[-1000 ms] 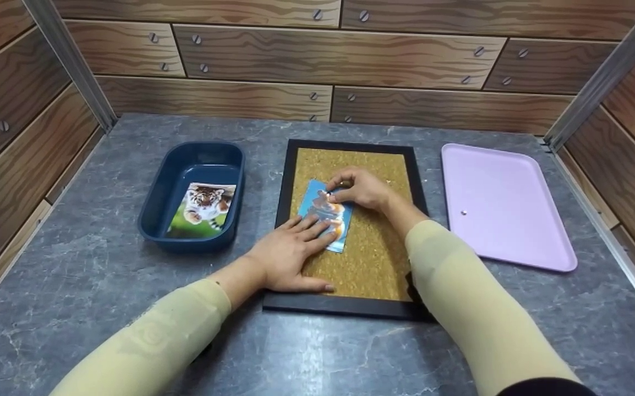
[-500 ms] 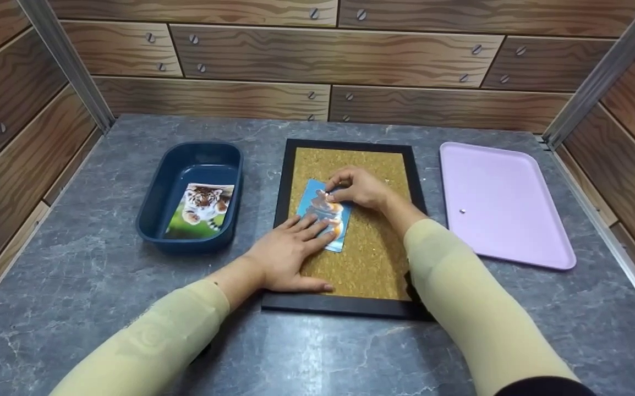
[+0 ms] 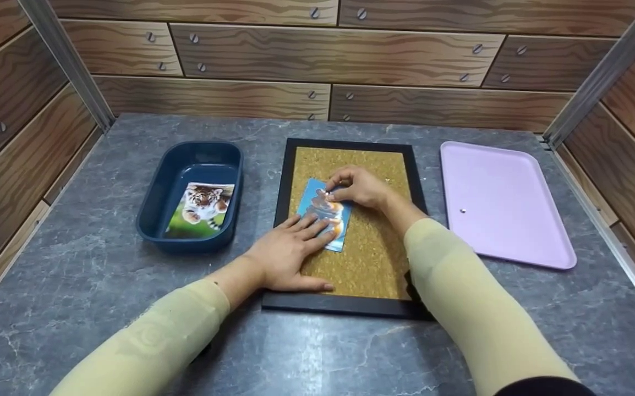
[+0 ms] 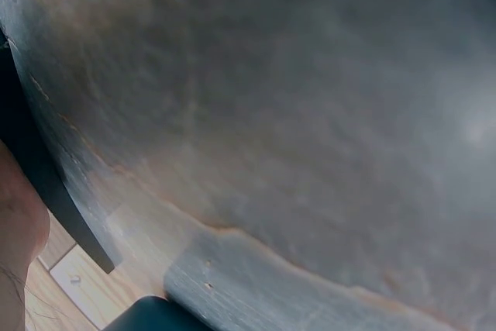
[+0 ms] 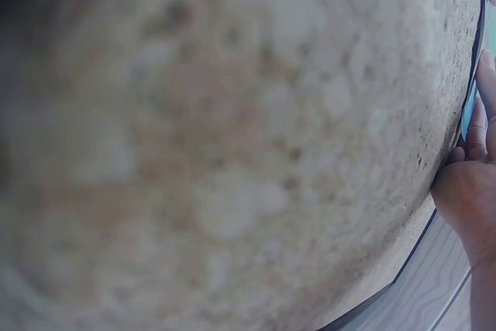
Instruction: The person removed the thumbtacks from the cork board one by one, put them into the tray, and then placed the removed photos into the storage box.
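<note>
A blue picture card (image 3: 324, 206) with orange and grey shapes lies on the cork board (image 3: 372, 258), which has a black frame (image 3: 345, 304). My left hand (image 3: 290, 254) rests flat, its spread fingers pressing the card's lower part and its thumb on the cork. At the card's upper end my right hand (image 3: 364, 190) pinches a small shiny push pin (image 3: 328, 196) between thumb and index finger, mostly hidden by the fingertips. In the right wrist view, the right hand (image 5: 469, 184) shows at the right edge beside the blurred cork.
Left of the board stands a dark blue bin (image 3: 185, 242) with a tiger picture card (image 3: 201, 210) inside. On the right lies a lilac tray (image 3: 507, 203) bearing a small silver pin (image 3: 463, 210). Wood-patterned walls (image 3: 251, 55) enclose the grey marbled table (image 3: 92, 275).
Both hands keep their places on the card and board. Only a slight shift of the head view shows.
</note>
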